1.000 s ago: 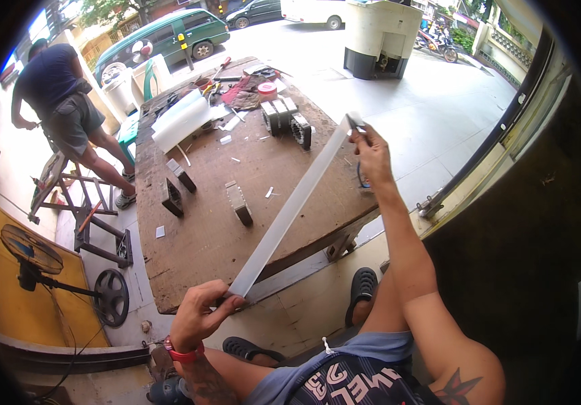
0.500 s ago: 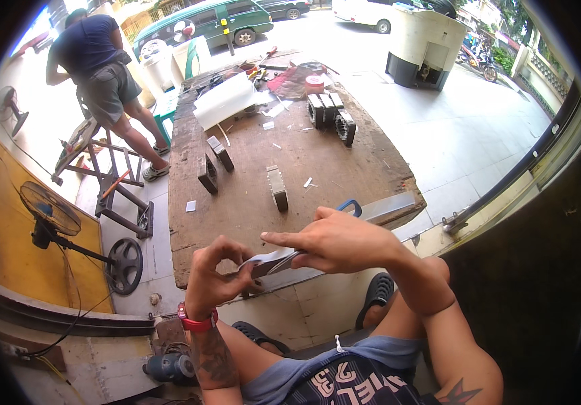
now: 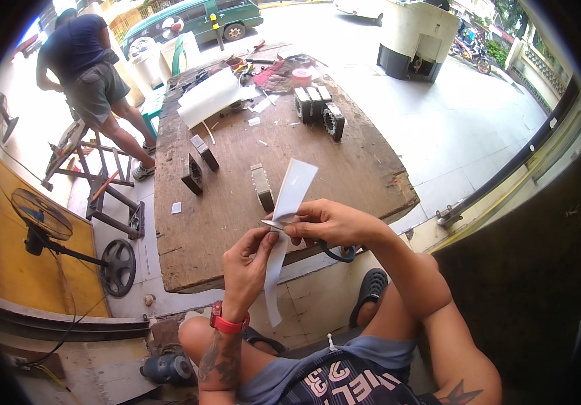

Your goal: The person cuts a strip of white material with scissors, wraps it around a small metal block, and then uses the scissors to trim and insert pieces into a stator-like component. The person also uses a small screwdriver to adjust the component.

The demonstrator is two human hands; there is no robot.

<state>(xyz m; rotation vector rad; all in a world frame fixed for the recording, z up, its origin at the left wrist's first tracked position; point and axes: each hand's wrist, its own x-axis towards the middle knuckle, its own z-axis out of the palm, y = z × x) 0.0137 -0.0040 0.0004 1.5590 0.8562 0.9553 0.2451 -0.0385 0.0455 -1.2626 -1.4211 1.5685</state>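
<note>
A long white strip (image 3: 294, 187) runs from above the table's near edge down past my hands. Its lower part (image 3: 274, 287) hangs in front of my left hand (image 3: 248, 258), whose thumb and fingers pinch it near the middle. My right hand (image 3: 327, 221) is closed on a pair of scissors with a dark blue loop handle (image 3: 338, 255). The scissors' pointed blade (image 3: 273, 223) lies across the strip, just above my left thumb. Whether the strip is cut through there, I cannot tell. A narrow metal-sided block (image 3: 261, 187) stands on the table just beyond my hands.
The wooden table (image 3: 230, 175) carries more dark blocks (image 3: 314, 104) at right, two blocks (image 3: 199, 162) at left, a white sheet roll (image 3: 211, 99) and cluttered tools. A fan (image 3: 40, 219) stands at left, near a person (image 3: 88, 67) bending over. A power tool (image 3: 167, 368) lies by my left knee.
My hands have shifted; the strip, earlier seen nearly edge-on between them, now stands lengthwise. The scissors' handle has swung from beyond my right hand to below it, and the blade now crosses the strip.
</note>
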